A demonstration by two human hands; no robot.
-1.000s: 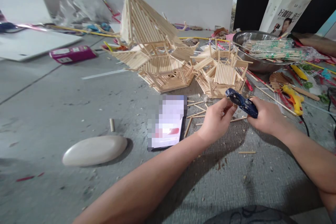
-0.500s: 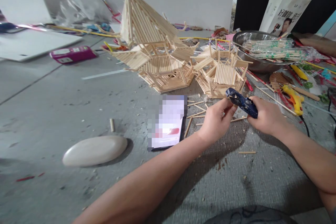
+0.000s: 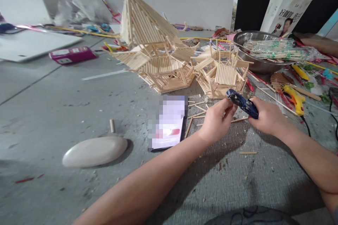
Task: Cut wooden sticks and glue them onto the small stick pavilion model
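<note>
My right hand (image 3: pixel 265 117) is wrapped round a dark blue hand tool (image 3: pixel 241 102), its nose pointing left. My left hand (image 3: pixel 218 121) is closed in a pinch right at that nose; what the fingers hold is too small to make out. Both hands hover over the grey floor just in front of a small wooden stick structure (image 3: pixel 220 75). Short cut sticks (image 3: pixel 196 110) lie scattered below my left hand. A taller stick pagoda with a pointed roof (image 3: pixel 151 45) stands to the left of the small one.
A phone (image 3: pixel 169 123) lies face up left of my hands, a smooth pale stone (image 3: pixel 95 151) further left. At right are a steel bowl (image 3: pixel 253 59) with packed sticks, a yellow glue gun (image 3: pixel 295 99) and a white bag (image 3: pixel 289 3). A pink box (image 3: pixel 71 54) lies far left.
</note>
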